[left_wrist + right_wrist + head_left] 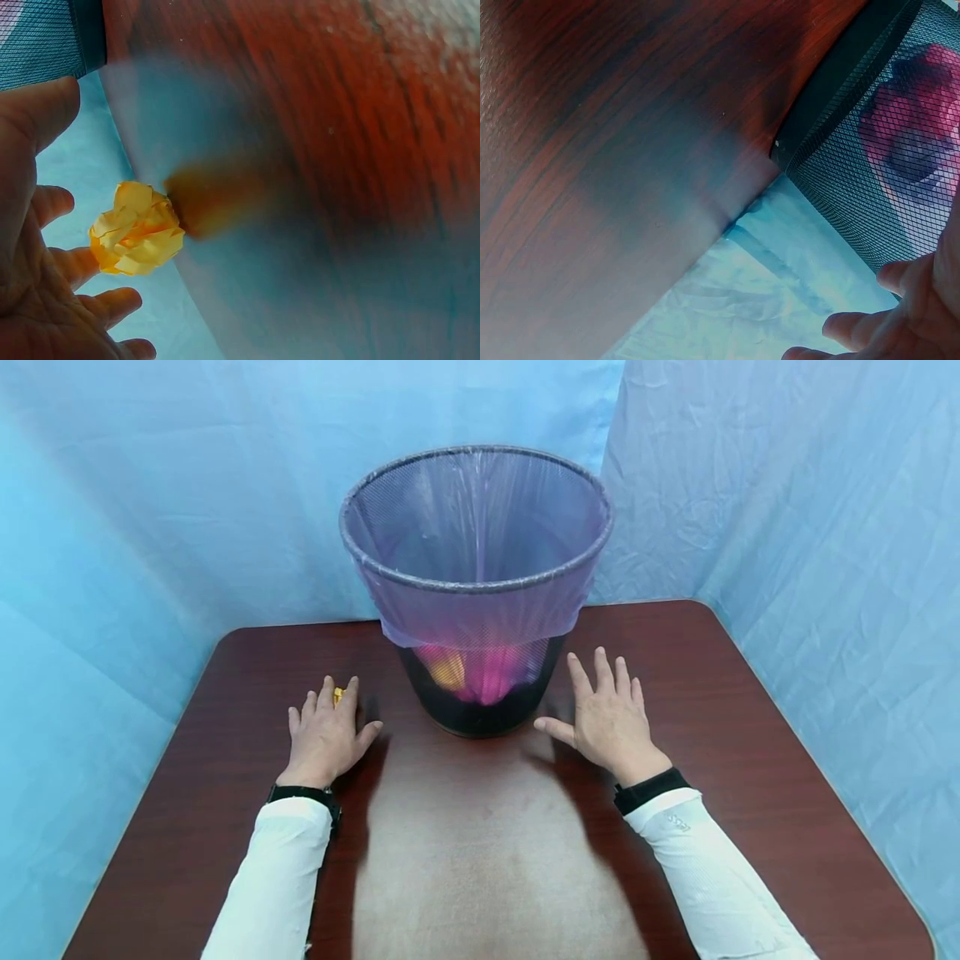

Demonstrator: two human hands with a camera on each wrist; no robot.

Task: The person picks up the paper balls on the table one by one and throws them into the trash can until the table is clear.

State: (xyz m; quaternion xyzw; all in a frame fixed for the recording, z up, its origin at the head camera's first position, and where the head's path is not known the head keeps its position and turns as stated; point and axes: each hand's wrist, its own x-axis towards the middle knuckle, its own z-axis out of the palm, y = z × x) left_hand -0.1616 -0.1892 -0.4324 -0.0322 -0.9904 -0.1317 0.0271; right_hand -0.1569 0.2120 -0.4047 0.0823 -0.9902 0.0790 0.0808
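Observation:
A crumpled yellow paper ball (137, 231) sits on the table under my left hand (322, 735), and in the head view only a bit of it shows between the fingers. The left fingers are spread and none curls round the ball. My right hand (611, 727) is spread over the table to the right of the bin and holds nothing. Between the hands stands a black mesh waste bin (480, 722), lined with a thin purple plastic bag (480, 610). Pink and yellow crumpled shapes (450, 672) show through its lower wall.
The dark reddish-brown table (487, 860) has rounded far corners. Light blue cloth (225, 485) hangs behind it and along both sides. The bin stands near the table's far edge and rises well above the hands.

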